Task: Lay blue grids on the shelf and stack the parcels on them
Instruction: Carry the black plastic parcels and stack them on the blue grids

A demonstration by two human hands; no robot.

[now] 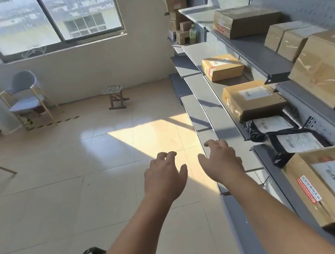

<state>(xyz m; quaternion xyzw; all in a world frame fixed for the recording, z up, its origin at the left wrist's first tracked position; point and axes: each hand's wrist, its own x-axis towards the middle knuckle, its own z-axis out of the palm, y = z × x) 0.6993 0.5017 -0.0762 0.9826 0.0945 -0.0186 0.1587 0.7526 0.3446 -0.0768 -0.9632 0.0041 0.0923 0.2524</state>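
Notably, no blue grid is in view, and cardboard parcels [250,100] and black mailer bags [279,155] sit directly on the bare shelf [211,102], toward its back edge. The left hand [164,174] and right hand [221,160] hover empty, fingers loosely spread, near its front edge. Shifting parcels to fit grids could slide a slick bag off.

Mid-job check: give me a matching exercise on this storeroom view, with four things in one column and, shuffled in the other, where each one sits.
Things:
1. grey chair
2. wooden stool
3. green bottle
4. black mailer bags

Places:
A. on a shelf, next to a labelled cardboard box
B. on the floor, below the window's right corner
C. at the far end of the shelving, among small cartons
D. left side of the room, by the striped floor tape

Pairs: 1-D, 2-B, 3-C, 4-A.
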